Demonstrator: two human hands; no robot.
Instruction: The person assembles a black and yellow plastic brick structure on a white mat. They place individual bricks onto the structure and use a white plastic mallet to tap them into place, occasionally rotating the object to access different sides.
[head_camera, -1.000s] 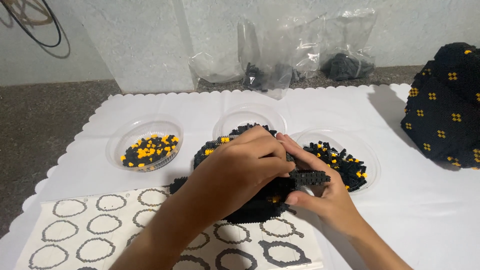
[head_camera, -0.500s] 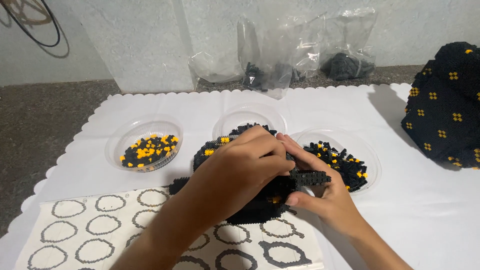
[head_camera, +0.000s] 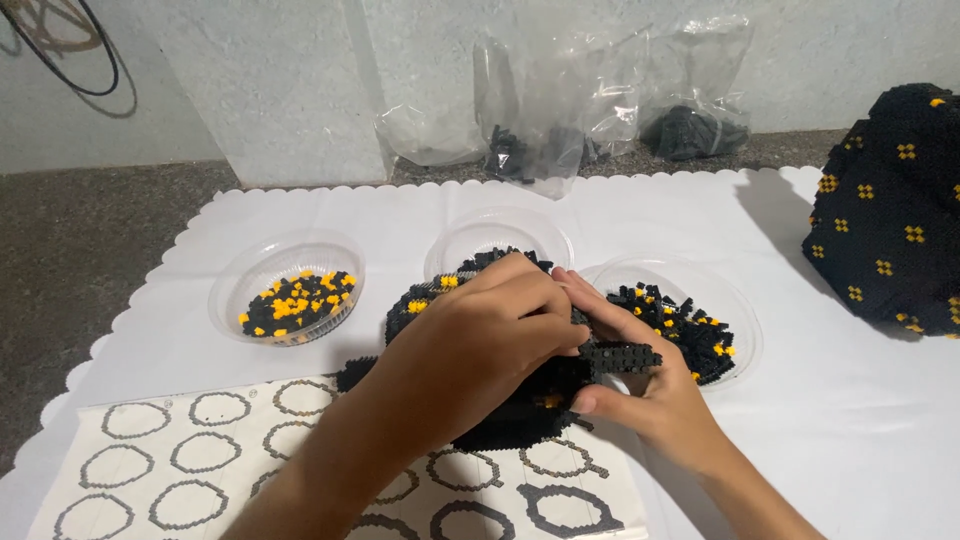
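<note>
Beside bowls (head_camera: 288, 262) of black-yellow bricks (head_camera: 297, 301), both hands' fingers (head_camera: 520, 300) grasp black brick model (head_camera: 520, 420).

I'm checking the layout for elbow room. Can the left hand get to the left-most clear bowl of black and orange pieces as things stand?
Probably yes: the left hand rests on the black block model, and only bare white cloth lies between it and the bowl.
</note>
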